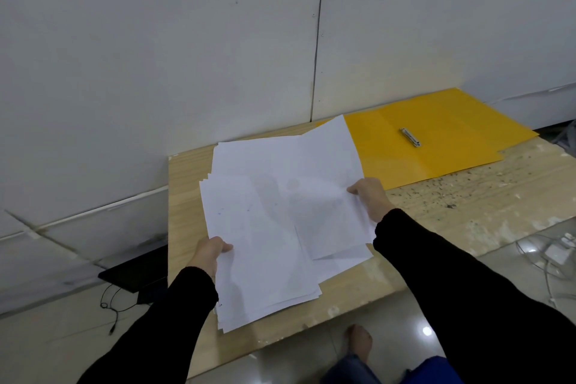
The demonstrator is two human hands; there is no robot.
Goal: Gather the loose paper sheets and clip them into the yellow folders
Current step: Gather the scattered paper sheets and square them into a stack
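White paper sheets (pixel 274 212) form an uneven, fanned stack over the left half of a pale wooden board (pixel 467 206). Their number cannot be counted, and it is unclear whether the stack rests on the board or is lifted off it. The left hand (pixel 212 251) pinches the stack's left edge, thumb on top, its other fingers hidden beneath the paper. The right hand (pixel 371 199) grips the right edge the same way, only the thumb and knuckles showing. The yellow folder (pixel 436 153) lies open and flat at the board's far right against the wall (pixel 156 56), its left corner covered by the topmost sheet. A metal clip (pixel 410 136) sits on its centre fold, apart from the paper. A stepped edge on the folder's right side may be a 2nd folder beneath; I cannot tell. On the floor to the left, a dark flat device (pixel 131 274) is partly hidden by the board, and to the right a white adapter (pixel 558 251) lies with its cords.
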